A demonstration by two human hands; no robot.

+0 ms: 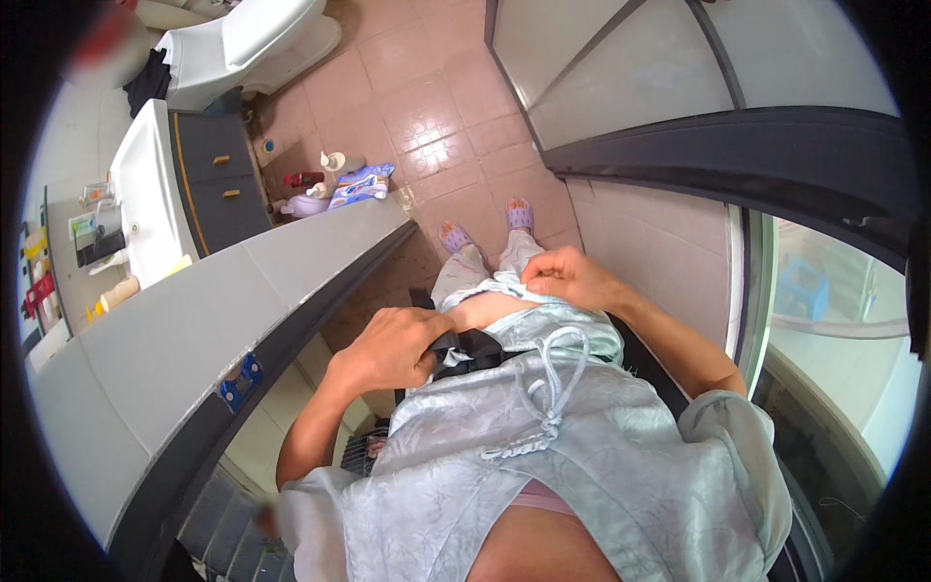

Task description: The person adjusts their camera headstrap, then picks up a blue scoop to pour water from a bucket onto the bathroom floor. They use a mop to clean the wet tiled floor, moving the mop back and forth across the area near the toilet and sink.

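At my waist, my left hand (393,349) is closed on a black strap (475,351) with folded, bunched loops. My right hand (574,281) pinches a gathered edge of pale patterned fabric (499,284), thumb against fingers. A strip of bare skin shows between that fabric and the shiny pale green top (592,427) I wear. Tied in a knot, a braided cord (551,417) hangs down the top's front. My feet, in lilac clogs (521,215), stand on the tiles beyond my hands.
Pink tiles (427,97) cover the floor. Left stand a tiled half wall (291,267), a white sink (145,204) over a grey cabinet (208,160), and a toilet (252,48). Bottles and a blue-white packet (362,184) sit by the wall's end. A dark-framed glass panel (640,68) is at right.
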